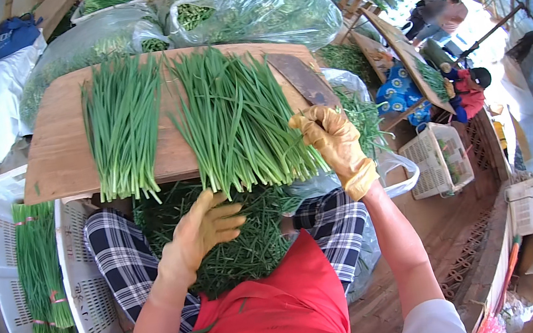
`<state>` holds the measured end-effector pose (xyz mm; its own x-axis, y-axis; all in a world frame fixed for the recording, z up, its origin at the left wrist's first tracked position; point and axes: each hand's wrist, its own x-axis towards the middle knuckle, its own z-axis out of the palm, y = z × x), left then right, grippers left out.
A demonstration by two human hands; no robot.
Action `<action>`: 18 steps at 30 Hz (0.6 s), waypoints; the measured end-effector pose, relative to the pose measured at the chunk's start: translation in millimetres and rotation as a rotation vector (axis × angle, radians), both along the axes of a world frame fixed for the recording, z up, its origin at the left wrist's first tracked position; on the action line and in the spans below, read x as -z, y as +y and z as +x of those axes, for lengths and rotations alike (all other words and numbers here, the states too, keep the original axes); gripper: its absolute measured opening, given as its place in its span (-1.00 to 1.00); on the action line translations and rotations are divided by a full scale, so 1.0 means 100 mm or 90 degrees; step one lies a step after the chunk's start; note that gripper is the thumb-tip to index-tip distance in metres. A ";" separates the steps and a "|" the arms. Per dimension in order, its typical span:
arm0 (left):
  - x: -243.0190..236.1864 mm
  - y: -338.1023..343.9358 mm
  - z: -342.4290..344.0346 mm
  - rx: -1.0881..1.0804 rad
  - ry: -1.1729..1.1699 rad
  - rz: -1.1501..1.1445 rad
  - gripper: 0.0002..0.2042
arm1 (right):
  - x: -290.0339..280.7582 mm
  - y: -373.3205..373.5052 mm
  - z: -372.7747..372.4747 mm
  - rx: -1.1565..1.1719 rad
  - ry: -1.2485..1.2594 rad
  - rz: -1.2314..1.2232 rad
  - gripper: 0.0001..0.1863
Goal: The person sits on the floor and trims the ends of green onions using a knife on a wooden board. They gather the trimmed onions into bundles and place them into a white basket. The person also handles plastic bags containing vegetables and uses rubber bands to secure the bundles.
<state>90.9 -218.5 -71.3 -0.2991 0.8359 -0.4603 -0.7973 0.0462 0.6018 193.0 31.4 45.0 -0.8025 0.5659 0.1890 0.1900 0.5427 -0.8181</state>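
Note:
Two piles of garlic chives lie on a wooden board (58,145), their pale cut ends toward me: a narrower left pile (126,126) and a wider right pile (233,112). My left hand (210,229), in a yellowish glove, is open with fingers apart, just below the near edge of the right pile. At that pile's right side my right hand (329,138), gloved too, has its fingers curled closed on thin chive stalks; the fingers partly hide them. A dark flat blade-like piece (303,79) rests on the board beyond my right hand. Loose green trimmings (240,259) fill my lap.
A white crate (82,289) with banded chive bundles (40,268) stands at my left. Large clear bags of greens (254,10) sit behind the board. To the right are another white basket (438,159), a tilted board (402,52) and other people working.

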 end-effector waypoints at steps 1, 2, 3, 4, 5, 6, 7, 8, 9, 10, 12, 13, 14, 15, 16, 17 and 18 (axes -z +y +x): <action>-0.01 -0.12 0.07 -0.023 0.033 -0.026 -0.42 | -0.06 -0.06 0.01 0.004 0.068 -0.169 -0.88; -0.09 -0.20 0.15 0.000 0.112 -0.088 -0.48 | -0.06 -0.01 0.09 -0.016 0.106 -0.208 -0.87; -0.15 -0.25 0.24 0.023 0.192 -0.149 -0.54 | -0.08 0.08 0.19 -0.037 0.144 -0.248 -0.86; -0.17 -0.33 0.35 0.032 0.216 -0.085 -0.69 | -0.11 0.09 0.24 0.005 0.135 -0.244 -0.86; -0.23 -0.36 0.42 0.038 0.229 0.001 -0.75 | -0.11 0.12 0.27 0.023 0.169 -0.270 -0.84; -0.23 -0.25 0.47 -0.036 0.348 0.118 -0.73 | -0.10 0.16 0.30 0.030 0.173 -0.265 -0.82; -0.26 -0.11 0.47 -0.115 0.470 0.233 -0.70 | -0.09 0.18 0.30 0.033 0.180 -0.262 -0.81; -0.46 0.06 0.39 -0.132 0.612 0.245 -0.66 | -0.08 0.17 0.33 0.052 0.179 -0.262 -0.78; -0.69 0.27 0.28 -0.149 0.754 0.257 -0.62 | -0.08 0.14 0.36 0.057 0.174 -0.262 -0.78; -0.78 0.51 0.20 -0.186 0.835 0.274 -0.59 | -0.06 0.12 0.35 0.050 0.172 -0.265 -0.77; -0.79 1.00 0.08 -0.181 0.980 0.272 -0.56 | -0.07 0.01 0.34 0.062 0.159 -0.257 -0.74; -0.67 1.22 0.08 -0.141 1.039 0.255 -0.56 | -0.02 0.00 0.38 0.053 0.225 -0.240 -0.72; -0.37 1.40 0.07 -0.050 1.128 0.184 -0.57 | -0.15 -0.04 0.39 0.031 0.280 -0.242 -0.71; -0.16 1.53 0.07 0.051 1.206 0.109 -0.59 | -0.32 -0.04 0.42 0.014 0.336 -0.246 -0.71; -0.17 1.53 0.12 0.016 1.246 0.120 -0.56 | -0.47 -0.01 0.50 -0.023 0.378 -0.232 -0.71; -0.19 1.49 0.15 -0.025 1.235 0.133 -0.54 | -0.62 -0.03 0.57 -0.058 0.422 -0.220 -0.71; -0.21 1.43 0.16 -0.065 1.230 0.141 -0.51 | -0.72 -0.27 0.48 0.093 0.390 -0.194 -0.70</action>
